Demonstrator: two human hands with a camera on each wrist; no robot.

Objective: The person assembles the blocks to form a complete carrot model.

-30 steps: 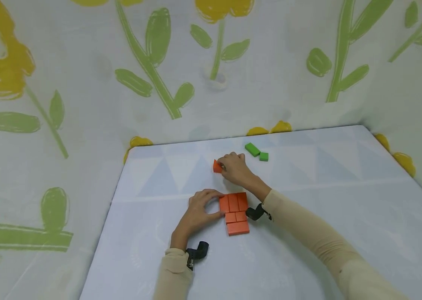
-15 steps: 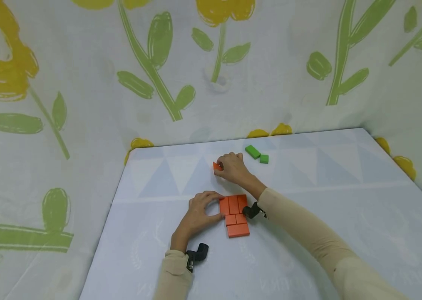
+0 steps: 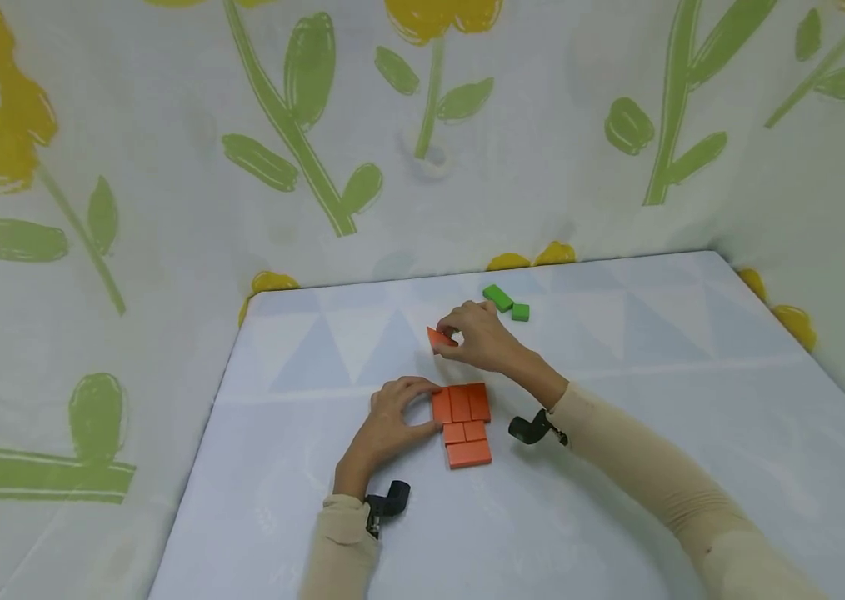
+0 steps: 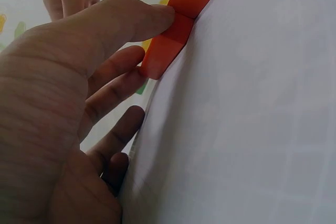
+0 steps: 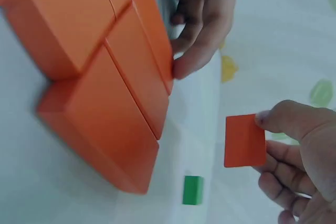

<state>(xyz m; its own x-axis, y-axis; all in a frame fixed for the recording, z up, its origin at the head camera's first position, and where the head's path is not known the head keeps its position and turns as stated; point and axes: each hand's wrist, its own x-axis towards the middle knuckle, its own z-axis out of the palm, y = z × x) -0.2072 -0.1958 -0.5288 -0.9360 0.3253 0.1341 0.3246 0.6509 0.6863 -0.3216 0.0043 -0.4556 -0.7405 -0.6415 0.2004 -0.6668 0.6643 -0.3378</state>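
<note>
In the right wrist view, presenting a flat, nearly square face of a smooth orange-red block (image 3: 436, 340); in the head view, showing merely as a pointed sliver. Pinching this block between thumb and curled fingers of the right hand (image 3: 481, 336), beyond a group of flat orange-red blocks (image 3: 469, 453) on the white table (image 3: 617, 483), and left of an oblong green block (image 3: 497, 297) and a small green block (image 3: 520, 312). Clamping the leftmost orange-red oblong block (image 3: 441, 407) by its ends between thumb and index finger of the left hand (image 3: 387, 425); in the left wrist view, holding the lower fingers apart.

In the head view, pointing one corner of the pinched block up and leftward; in the right wrist view, running its slightly longer sides up and down. Aligning the leftmost oblong's long axis away from the person.

Hiding the pinched block's right part behind fingers, and leaving its thickness and any contact with the table impossible to tell. Cutting off the group at the left wrist view's top edge.
</note>
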